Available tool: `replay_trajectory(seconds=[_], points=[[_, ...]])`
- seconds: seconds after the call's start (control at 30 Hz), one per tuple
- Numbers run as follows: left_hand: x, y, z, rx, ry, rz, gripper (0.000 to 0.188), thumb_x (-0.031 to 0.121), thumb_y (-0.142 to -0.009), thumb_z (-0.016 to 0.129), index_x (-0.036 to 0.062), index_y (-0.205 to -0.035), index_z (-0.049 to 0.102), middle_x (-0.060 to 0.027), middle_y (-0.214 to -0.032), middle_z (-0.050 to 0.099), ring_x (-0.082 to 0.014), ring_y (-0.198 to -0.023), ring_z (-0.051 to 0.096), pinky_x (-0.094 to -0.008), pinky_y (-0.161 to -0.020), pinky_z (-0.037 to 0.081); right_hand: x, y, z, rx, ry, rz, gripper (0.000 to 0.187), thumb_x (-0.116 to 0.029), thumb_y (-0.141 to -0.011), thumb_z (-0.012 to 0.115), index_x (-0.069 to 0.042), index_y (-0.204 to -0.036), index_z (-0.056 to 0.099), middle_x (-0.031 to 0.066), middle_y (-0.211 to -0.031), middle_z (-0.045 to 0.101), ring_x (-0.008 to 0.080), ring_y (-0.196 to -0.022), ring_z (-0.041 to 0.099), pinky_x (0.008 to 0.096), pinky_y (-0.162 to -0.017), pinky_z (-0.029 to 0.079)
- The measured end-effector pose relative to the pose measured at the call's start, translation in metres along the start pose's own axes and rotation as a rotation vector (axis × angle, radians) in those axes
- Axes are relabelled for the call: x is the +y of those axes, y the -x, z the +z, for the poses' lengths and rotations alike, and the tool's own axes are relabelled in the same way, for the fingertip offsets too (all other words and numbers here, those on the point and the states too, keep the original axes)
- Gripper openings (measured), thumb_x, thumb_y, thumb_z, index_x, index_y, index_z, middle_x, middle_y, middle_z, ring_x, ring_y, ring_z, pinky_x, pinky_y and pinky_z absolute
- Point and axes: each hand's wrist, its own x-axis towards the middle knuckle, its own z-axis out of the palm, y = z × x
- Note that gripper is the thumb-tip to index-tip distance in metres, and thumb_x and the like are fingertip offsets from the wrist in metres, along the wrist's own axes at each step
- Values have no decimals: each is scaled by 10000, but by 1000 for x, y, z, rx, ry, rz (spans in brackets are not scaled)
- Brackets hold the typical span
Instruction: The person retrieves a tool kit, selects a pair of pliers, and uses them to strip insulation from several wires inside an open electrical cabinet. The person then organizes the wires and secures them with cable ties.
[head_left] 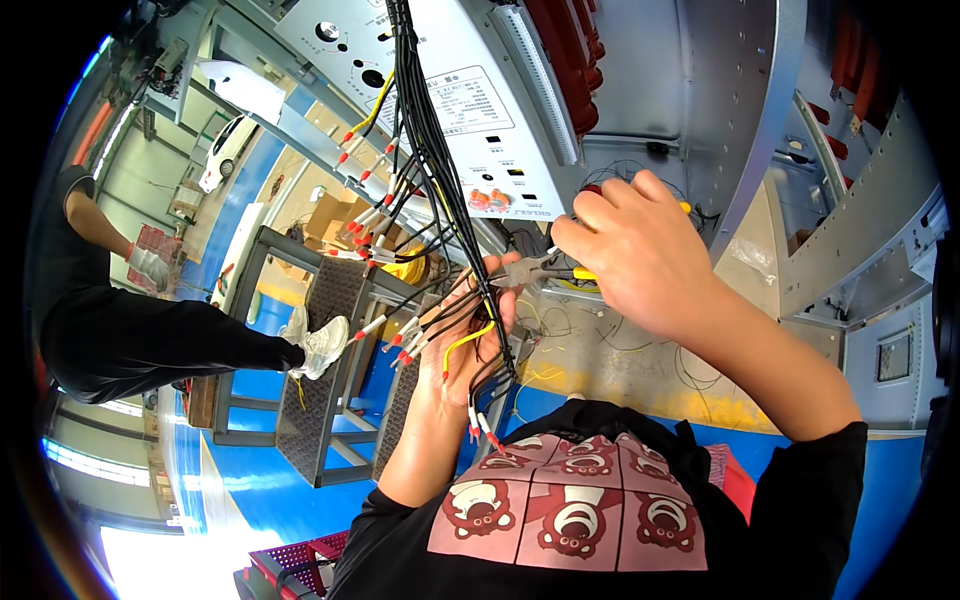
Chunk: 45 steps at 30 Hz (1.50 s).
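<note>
A long bundle of black wires [428,140] hangs down in front of a white metal panel [465,95]. From it, many loose ends with white sleeves and red tips [370,225] fan out to the left. Below the panel, my left hand [445,355] is closed around the lower bundle, its fingers partly hidden behind the wires. A short yellow wire [465,342] lies across that palm. My right hand [640,260] grips cutting pliers [525,271] with yellow handles. Their metal jaws are at the bundle, beside my left fingertips; whether they close on anything is too small to tell.
Metal steps [320,345] stand to the left, where another person's leg in black trousers [170,340] rests a white shoe. An open grey metal cabinet [735,110] rises at the right. Wire scraps [600,345] litter the floor beneath my hands.
</note>
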Motion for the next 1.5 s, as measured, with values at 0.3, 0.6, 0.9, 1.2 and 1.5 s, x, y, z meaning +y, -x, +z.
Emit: replay_trajectory(seconds=[0.3,0.6,0.9,1.2,1.5], points=[[-2,10,11,-27,46,32,350,156,-1046,414,-51,-1310,512,-247,-1297,574,-308,-1083,635,-374,-900,597,-5,10,-3,-58,-93,56,179,-56,-689,654,-102,-857,611,40,-778,542,225,-785,565,362,-710,402],[-10,8,3,-7,28,62,339,161,-1027,482,-27,-1306,527,-215,-1218,618,-286,-973,662,-349,-863,603,-8,16,-4,-2,-57,87,350,-13,-668,660,-65,-1015,657,61,-882,531,245,-880,521,373,-783,363],[-16,7,13,80,-121,174,305,118,-1003,517,9,-1287,548,-207,-1281,600,-231,-1034,669,-353,-889,606,-13,13,-2,21,52,90,162,-122,-749,643,-89,-907,651,28,-849,530,202,-879,524,348,-793,376],[-18,3,7,5,-109,127,309,122,-1031,459,45,-1320,536,-161,-1359,568,-251,-1238,576,-389,-972,569,-10,12,3,56,59,71,144,-140,-745,648,-113,-886,639,11,-831,524,186,-863,528,329,-784,370],[-15,0,11,-67,-90,47,337,177,-1051,420,41,-1344,515,-133,-1370,566,-246,-1288,534,-431,-1023,530,4,18,15,-30,-18,37,109,-118,-723,641,-121,-822,595,21,-781,547,223,-754,580,374,-656,433]])
